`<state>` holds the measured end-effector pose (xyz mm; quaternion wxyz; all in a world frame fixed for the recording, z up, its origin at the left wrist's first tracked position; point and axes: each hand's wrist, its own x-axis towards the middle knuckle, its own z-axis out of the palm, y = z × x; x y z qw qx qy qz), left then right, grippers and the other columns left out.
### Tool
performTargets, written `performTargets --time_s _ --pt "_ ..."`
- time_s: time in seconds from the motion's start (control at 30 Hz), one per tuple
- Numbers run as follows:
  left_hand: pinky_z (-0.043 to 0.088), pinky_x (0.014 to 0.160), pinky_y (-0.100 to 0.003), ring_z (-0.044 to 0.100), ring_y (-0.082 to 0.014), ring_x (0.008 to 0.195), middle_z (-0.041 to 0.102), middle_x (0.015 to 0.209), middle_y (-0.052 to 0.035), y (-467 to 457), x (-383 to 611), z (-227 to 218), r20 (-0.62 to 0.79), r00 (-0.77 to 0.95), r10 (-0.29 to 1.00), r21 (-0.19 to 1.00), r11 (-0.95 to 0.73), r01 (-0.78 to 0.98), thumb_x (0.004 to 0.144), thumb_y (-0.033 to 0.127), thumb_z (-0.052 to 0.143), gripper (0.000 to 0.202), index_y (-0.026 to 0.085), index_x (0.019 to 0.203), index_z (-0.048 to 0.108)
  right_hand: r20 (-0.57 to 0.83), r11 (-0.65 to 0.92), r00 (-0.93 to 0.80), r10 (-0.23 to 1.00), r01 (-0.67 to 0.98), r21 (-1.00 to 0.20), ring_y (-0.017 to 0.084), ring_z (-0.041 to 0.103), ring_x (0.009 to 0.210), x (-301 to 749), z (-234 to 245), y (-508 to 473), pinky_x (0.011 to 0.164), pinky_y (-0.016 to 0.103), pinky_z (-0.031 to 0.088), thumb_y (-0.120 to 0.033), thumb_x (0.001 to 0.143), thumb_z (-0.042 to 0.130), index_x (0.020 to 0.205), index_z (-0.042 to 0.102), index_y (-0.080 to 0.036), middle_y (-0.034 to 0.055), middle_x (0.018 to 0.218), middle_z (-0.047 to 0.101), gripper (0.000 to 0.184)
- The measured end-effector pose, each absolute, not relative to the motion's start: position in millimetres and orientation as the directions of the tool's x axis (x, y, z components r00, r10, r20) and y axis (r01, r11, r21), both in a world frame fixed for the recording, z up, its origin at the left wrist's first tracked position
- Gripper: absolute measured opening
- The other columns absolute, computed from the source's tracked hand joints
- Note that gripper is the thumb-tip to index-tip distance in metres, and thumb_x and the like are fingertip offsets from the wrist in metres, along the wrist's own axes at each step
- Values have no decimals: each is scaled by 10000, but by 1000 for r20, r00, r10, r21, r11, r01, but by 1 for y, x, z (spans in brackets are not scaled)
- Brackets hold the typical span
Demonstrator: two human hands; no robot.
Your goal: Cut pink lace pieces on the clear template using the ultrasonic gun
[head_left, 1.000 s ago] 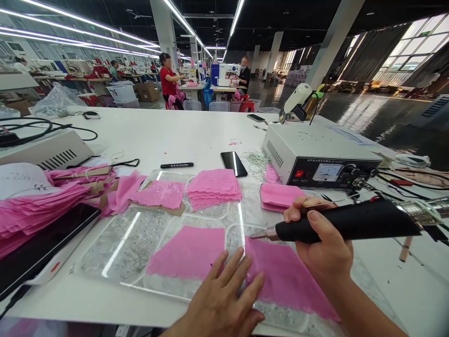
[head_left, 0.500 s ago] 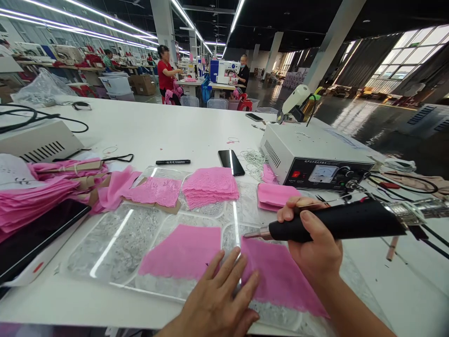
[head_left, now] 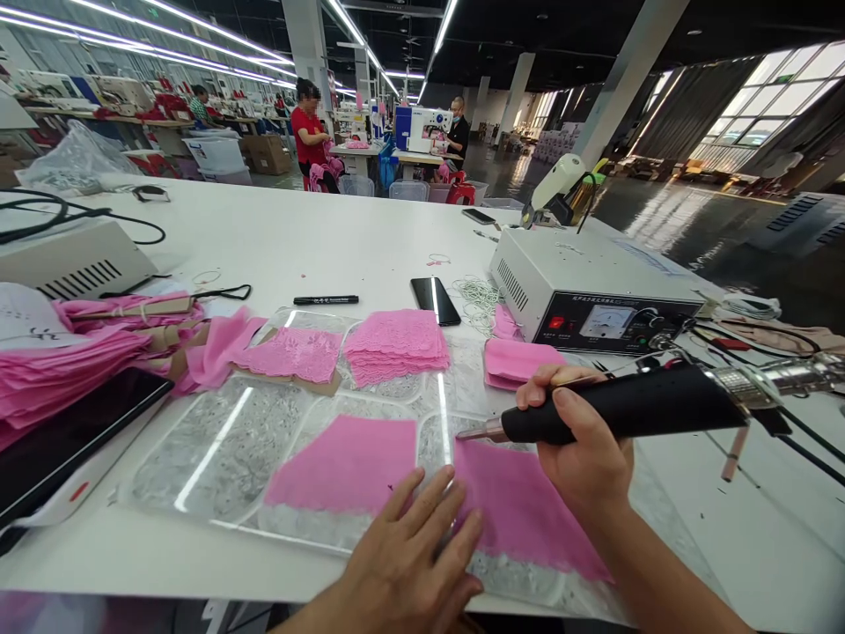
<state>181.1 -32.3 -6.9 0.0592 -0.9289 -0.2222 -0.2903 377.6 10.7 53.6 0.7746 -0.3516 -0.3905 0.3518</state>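
My right hand (head_left: 587, 449) is wrapped round a black handheld ultrasonic welder (head_left: 660, 407), cabled on the right. Its metal tip meets the upper left corner of a pink fabric piece (head_left: 528, 511), at a transparent template's edge. My left hand (head_left: 413, 550) lies flat with fingers spread, over the template and that piece's left edge. A second pink fabric piece (head_left: 349, 462) lies left of the fingertips. Both pieces rest on the clear template sheet (head_left: 204, 458). Behind them are a stack of pink lace pieces (head_left: 396, 348) and a single lace piece (head_left: 290, 355).
The generator box (head_left: 594, 291) stands at back right, with a folded pink stack (head_left: 521, 363) before it. A phone (head_left: 435, 301) and a marker (head_left: 326, 300) lie behind the lace. On the left are bundled pink fabric (head_left: 72, 370) and a tablet (head_left: 79, 440). Two people sit far back.
The camera view has shifted slightly. The welder tip stays at the pink piece's corner, and my left hand stays flat in nearly the same place.
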Motion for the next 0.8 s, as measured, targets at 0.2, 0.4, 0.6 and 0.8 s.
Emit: performTargets --time_s 0.2,0.4,0.6,0.8 --pt "431 1072 -358 559 -220 1213 680 1155 -92 -39 171 -5 616 715 330 47 -922 385 940 270 542 268 127 1144 641 339 474 401 851 -310 -824 102 508 557 379 58 2 532 284 469 -245 688 651 725 632 -202 0 750 544 59" --pt "439 1068 -341 569 -207 1202 681 1164 -71 -41 172 2 597 714 366 86 -914 396 952 255 524 252 132 1135 646 331 455 372 867 -320 -831 105 510 561 379 54 -2 530 283 472 -229 690 663 734 622 -194 4 742 539 69" --pt "470 1032 -337 599 -208 1157 699 1121 -68 -40 174 -2 630 698 340 70 -920 385 964 268 504 250 123 1099 658 340 442 341 876 -286 -850 114 519 584 378 53 -3 558 298 484 -227 722 654 716 602 -206 0 744 536 56" --pt "490 1006 -321 622 -204 1124 713 1076 -73 -39 173 3 640 700 317 59 -928 367 968 292 506 260 113 1073 662 333 440 351 875 -287 -851 112 518 582 380 56 -4 554 292 478 -210 710 646 744 606 -208 3 747 543 53"
